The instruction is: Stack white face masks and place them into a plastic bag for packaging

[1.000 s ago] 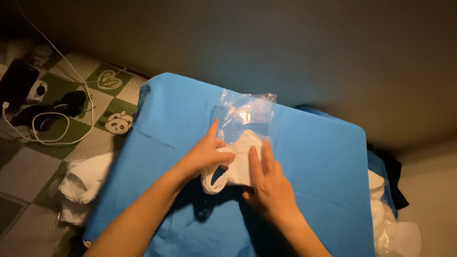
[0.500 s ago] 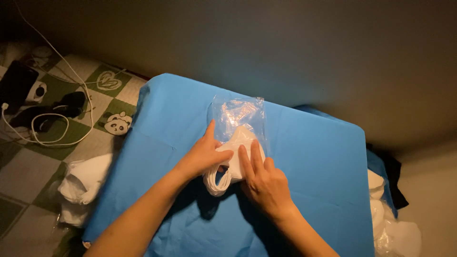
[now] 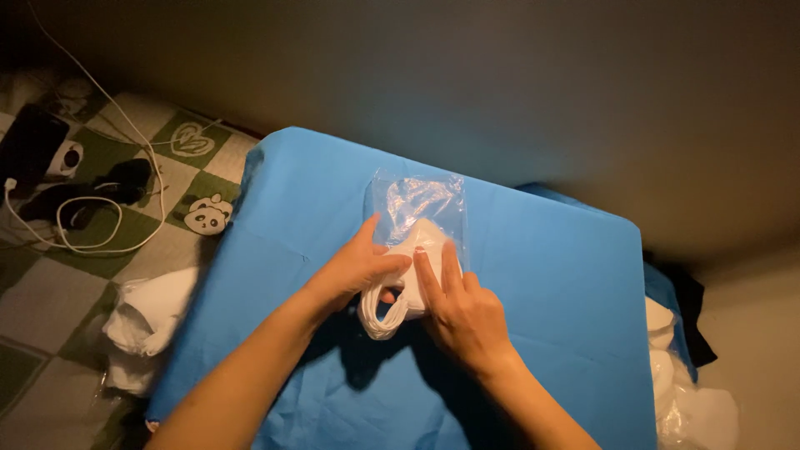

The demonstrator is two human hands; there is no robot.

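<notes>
A clear plastic bag (image 3: 414, 206) lies on a blue cloth-covered surface (image 3: 550, 275). Partly inside its near end sits a stack of white face masks (image 3: 414, 250), with their ear loops (image 3: 381, 315) hanging out toward me. My left hand (image 3: 354, 268) grips the stack and the bag's mouth from the left, thumb on top. My right hand (image 3: 461, 307) presses two fingers flat on the masks from the right.
A green and white checked mat (image 3: 50, 283) lies at left with a white cable (image 3: 83, 225), dark gadgets (image 3: 33, 142) and a panda figure (image 3: 206, 215). White bagged bundles sit at the lower left (image 3: 146, 321) and lower right (image 3: 692, 400). A dark wall (image 3: 500, 83) rises behind.
The masks have slid further into the bag, and the bag now lies flatter on the cloth. My right hand has shifted left onto the stack.
</notes>
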